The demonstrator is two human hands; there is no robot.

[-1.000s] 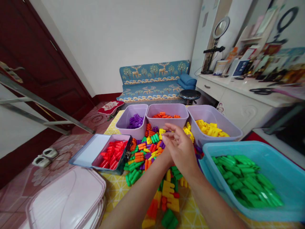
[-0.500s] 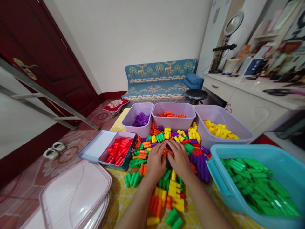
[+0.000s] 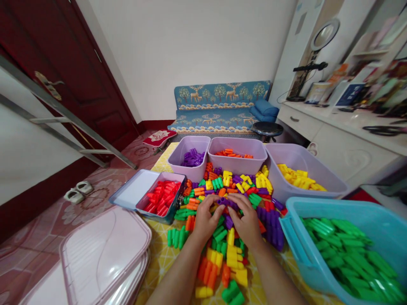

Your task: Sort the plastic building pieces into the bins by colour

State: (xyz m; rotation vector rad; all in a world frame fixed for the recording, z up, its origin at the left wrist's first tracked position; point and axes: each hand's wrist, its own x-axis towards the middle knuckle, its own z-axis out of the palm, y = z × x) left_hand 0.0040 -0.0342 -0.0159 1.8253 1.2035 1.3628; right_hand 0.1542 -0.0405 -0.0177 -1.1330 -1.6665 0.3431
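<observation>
My left hand [image 3: 205, 218] and my right hand [image 3: 247, 218] meet over the middle of the pile. Between their fingers and thumbs is a purple plastic building block piece [image 3: 226, 202], gripped from both sides. Part of it is hidden by the fingertips. Around and beneath the hands lie loose bullet-shaped blocks: green blocks [image 3: 219, 234], yellow blocks [image 3: 234, 256], orange blocks [image 3: 208, 271] and a row of purple blocks [image 3: 270, 226] right of my right hand.
Lilac bins hold purple [image 3: 193, 157], orange [image 3: 233, 155] and yellow blocks [image 3: 300, 178] along the back. A turquoise bin [image 3: 292, 243] with green blocks stands right. Left are an open box [image 3: 132, 188] with red blocks and stacked lids [image 3: 104, 250].
My fingers have closed around a purple block piece, with the thumbs now drawn in towards it. The hands stay over the pile. The camera view has shifted slightly.
</observation>
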